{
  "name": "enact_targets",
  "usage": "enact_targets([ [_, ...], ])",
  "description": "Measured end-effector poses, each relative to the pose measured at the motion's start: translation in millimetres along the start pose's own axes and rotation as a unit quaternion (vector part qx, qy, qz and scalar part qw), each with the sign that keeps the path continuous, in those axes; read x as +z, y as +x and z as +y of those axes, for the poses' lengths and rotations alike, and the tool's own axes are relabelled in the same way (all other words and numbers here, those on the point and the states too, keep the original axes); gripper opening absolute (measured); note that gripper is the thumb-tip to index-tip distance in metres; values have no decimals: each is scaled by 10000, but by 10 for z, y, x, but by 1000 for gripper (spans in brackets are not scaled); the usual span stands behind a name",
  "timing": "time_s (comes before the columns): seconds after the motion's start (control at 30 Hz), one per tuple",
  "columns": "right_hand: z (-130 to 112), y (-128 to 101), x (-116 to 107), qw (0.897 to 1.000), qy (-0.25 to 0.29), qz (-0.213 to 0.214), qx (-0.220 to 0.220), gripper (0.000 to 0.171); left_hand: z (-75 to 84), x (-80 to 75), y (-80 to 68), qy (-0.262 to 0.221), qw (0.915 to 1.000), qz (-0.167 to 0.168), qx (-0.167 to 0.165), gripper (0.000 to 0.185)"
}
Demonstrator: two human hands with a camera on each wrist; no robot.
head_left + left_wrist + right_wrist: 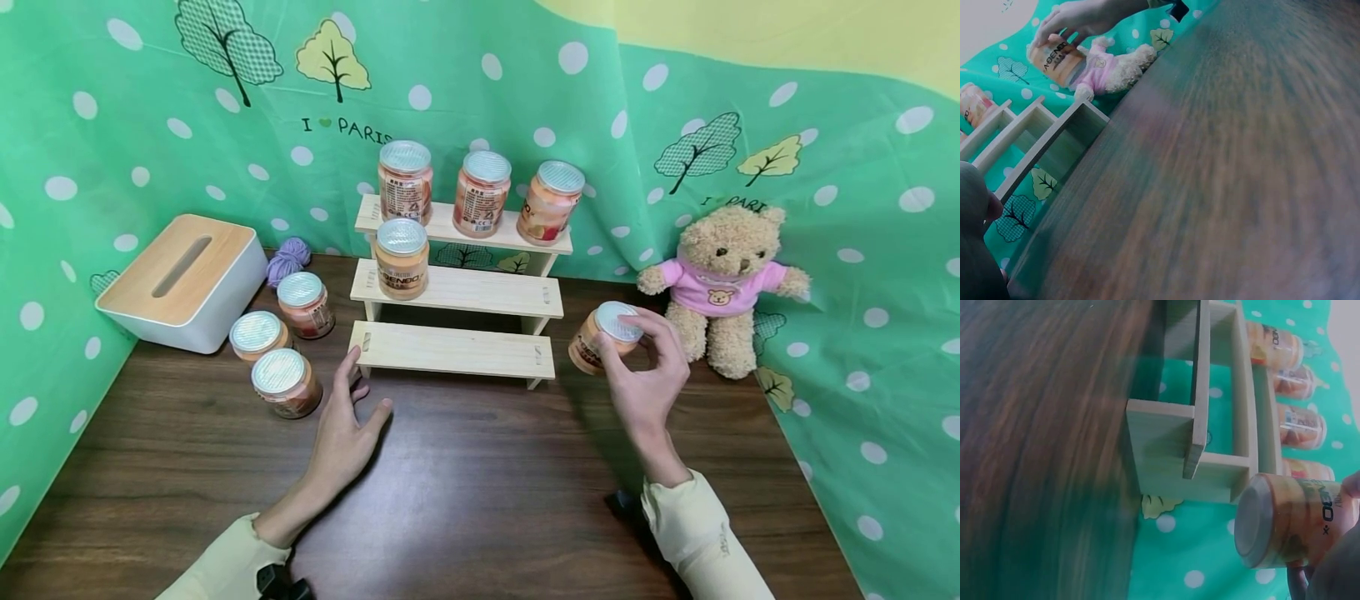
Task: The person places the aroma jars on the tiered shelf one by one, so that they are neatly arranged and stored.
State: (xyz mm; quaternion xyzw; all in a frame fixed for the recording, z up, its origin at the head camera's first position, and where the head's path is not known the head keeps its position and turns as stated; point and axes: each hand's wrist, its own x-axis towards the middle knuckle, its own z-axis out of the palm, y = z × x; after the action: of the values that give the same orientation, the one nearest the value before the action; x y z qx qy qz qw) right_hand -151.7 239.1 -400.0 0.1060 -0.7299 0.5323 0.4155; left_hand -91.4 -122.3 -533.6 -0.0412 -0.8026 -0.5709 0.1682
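Note:
My right hand (651,379) grips a jar with a silvery lid and orange contents (587,347) near its top, thumb on one side and fingers on the other. This jar is tilted and held up off the table, right of a three-step wooden rack (457,348); its pale base shows in the right wrist view. The left hand (345,442) rests by the rack's front left corner, index fingertip right at the lowest step's end, thumb spread, holding nothing. Three similar jars (482,204) line the top step, and one jar (402,271) stands at the middle step's left.
Three more jars (288,392) stand on the dark wooden table (480,500), left of the rack. Behind them are a white tissue box with a wooden lid (217,292) and purple yarn (288,265). A teddy bear (723,283) in a pink shirt sits against the green cloth at right.

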Motion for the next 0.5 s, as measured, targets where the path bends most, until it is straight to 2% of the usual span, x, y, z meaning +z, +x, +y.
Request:
enact_targets([
  [0.23, 170, 6, 31, 9999, 113, -18, -45, 33, 81, -15, 1, -35, 9999, -29, -114, 92],
  [0.5, 94, 48, 125, 9995, 297, -134, -53, 33, 222, -29, 4, 75, 9999, 3, -103, 90],
])
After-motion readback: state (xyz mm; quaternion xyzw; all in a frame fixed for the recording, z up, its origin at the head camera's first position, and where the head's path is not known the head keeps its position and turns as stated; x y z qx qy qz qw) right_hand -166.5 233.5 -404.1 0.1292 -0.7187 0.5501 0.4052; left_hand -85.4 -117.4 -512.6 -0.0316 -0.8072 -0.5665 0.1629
